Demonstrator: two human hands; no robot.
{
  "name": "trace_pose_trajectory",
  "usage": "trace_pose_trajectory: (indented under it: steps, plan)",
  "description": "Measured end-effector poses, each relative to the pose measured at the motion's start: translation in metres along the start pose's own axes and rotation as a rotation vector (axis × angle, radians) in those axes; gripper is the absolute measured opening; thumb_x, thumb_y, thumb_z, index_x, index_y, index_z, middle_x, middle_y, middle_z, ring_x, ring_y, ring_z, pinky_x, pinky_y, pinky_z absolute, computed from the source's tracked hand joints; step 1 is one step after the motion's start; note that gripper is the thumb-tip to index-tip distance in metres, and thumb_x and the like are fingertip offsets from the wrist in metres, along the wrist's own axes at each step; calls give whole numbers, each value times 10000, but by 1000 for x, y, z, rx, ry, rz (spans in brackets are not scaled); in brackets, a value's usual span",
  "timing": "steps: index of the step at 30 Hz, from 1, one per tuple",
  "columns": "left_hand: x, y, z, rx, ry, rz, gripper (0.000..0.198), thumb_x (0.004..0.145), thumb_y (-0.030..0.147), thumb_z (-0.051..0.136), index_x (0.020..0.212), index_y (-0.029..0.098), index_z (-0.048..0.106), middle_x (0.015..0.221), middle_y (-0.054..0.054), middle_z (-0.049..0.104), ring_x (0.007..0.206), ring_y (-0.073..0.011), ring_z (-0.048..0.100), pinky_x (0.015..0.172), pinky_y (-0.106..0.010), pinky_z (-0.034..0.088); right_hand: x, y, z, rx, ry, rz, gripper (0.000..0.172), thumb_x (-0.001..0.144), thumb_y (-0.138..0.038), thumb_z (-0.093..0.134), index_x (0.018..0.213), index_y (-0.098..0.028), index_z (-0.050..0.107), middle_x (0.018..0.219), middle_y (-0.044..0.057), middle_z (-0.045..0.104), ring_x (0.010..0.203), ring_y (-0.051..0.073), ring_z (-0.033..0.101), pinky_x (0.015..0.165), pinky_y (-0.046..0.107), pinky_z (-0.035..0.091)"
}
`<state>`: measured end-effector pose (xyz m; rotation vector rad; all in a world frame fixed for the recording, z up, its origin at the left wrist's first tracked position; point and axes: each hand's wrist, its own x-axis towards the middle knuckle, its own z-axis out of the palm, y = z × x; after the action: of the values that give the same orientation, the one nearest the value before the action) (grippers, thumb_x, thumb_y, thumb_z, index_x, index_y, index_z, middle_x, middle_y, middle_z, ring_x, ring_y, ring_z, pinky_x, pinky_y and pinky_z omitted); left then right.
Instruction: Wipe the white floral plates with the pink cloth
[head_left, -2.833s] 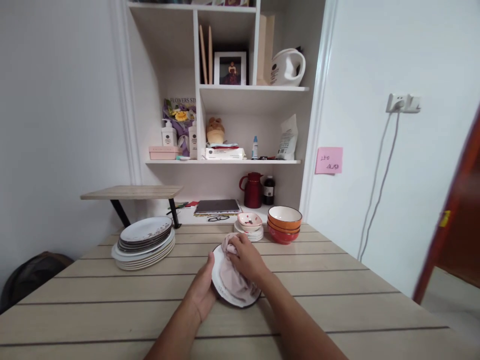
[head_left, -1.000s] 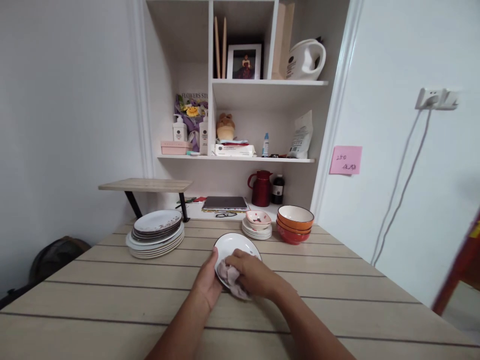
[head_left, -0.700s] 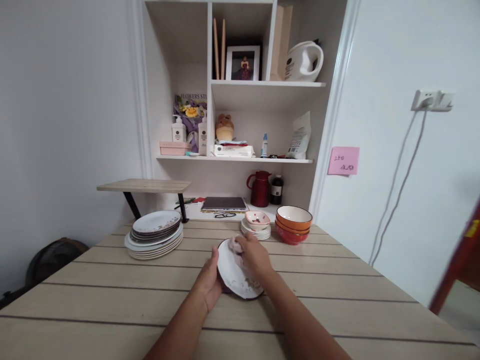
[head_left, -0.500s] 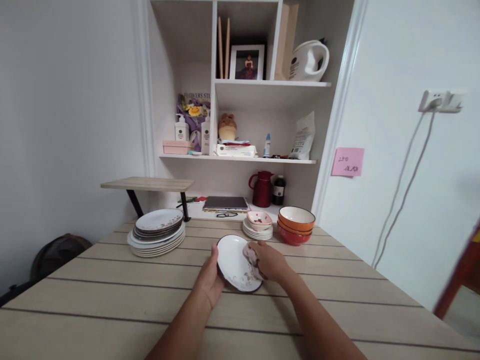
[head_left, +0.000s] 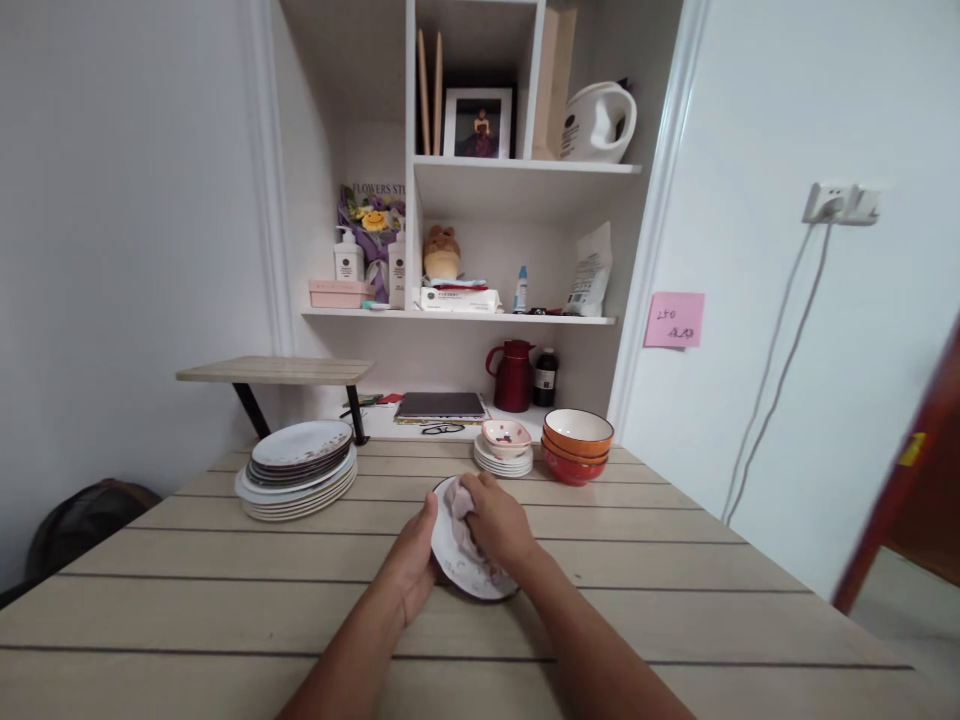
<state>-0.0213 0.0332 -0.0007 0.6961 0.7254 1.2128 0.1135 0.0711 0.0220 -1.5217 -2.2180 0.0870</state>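
A small white plate (head_left: 469,578) with a dark rim is tilted up over the wooden table (head_left: 225,600). My left hand (head_left: 411,565) grips its left edge. My right hand (head_left: 499,522) presses a crumpled pinkish cloth (head_left: 459,515) against the plate's face, near its upper middle. Both hands are closed on what they hold.
A stack of large plates (head_left: 296,478) sits at the left. Small saucers topped by a pink dish (head_left: 505,450) and stacked orange bowls (head_left: 577,445) stand behind the hands. Shelves (head_left: 457,318) hold bottles, a red jug, a kettle. A low stand (head_left: 274,372) is at the left rear.
My right hand with the cloth has rubbed around the plate: lower part, top, right side, now back to the upper middle. My left hand has kept its grip on the edge.
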Motion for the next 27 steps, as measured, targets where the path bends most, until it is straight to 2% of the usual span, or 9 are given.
trace_pose_trajectory:
  steps: [3, 7, 12, 16, 19, 22, 24, 27]
  plan:
    - [-2, -1, 2, 60, -6, 14, 565, 792, 485, 620, 1225, 123, 602, 1118, -156, 709, 1078, -281, 632, 943, -376, 454, 6, 6, 0, 5, 105, 89, 336, 793, -151, 475, 1082, -291, 575, 1139, 50, 504, 885, 185, 571, 629, 259, 333]
    - [-3, 0, 3, 75, -9, 31, 542, 786, 470, 637, 1193, 112, 624, 1115, -156, 710, 1050, -271, 645, 927, -349, 453, 5, 8, -2, -18, 106, 150, 382, 785, -143, 470, 1114, -302, 582, 1094, 60, 496, 822, 191, 573, 624, 269, 340]
    - [-3, 0, 1, 48, 8, 45, 535, 776, 461, 654, 1184, 115, 626, 1097, -155, 716, 1010, -266, 660, 886, -345, 473, 3, 6, 1, 27, -4, 54, 421, 767, -116, 483, 1146, -288, 552, 1124, 56, 495, 873, 182, 578, 693, 265, 374]
    - [-2, 0, -1, 59, 15, 22, 541, 762, 447, 675, 1189, 121, 618, 1057, -154, 728, 946, -267, 681, 815, -350, 506, 2, 12, 3, 153, -96, -72, 441, 730, -102, 502, 1157, -206, 524, 1236, 92, 442, 1054, 196, 536, 841, 275, 401]
    - [0, -1, -3, 80, 45, 36, 524, 733, 390, 718, 1176, 127, 623, 991, -141, 746, 884, -257, 695, 782, -345, 517, -3, 14, 1, 228, -149, -172, 472, 728, -168, 544, 1198, -145, 508, 1360, 154, 357, 1219, 235, 436, 969, 307, 369]
    - [2, -2, -4, 80, 74, 70, 508, 688, 310, 764, 1141, 118, 638, 918, -133, 757, 821, -248, 704, 765, -338, 522, -9, 12, -7, 258, -216, -250, 563, 706, -285, 622, 1233, -124, 507, 1468, 185, 249, 1327, 295, 310, 1068, 372, 286]
    - [4, -3, -5, 64, 92, 89, 484, 662, 272, 780, 1100, 109, 652, 876, -130, 760, 792, -247, 706, 750, -335, 526, -13, 10, -14, 272, -286, -288, 657, 684, -347, 660, 1284, -143, 486, 1484, 168, 261, 1349, 315, 272, 1098, 405, 237]
    - [6, -5, -7, 35, 117, 105, 401, 648, 259, 782, 1003, 105, 673, 828, -122, 761, 772, -246, 707, 734, -331, 529, -18, 11, -26, 317, -382, -302, 853, 644, -315, 698, 1408, -185, 342, 1442, 145, 352, 1304, 291, 344, 1071, 393, 280]
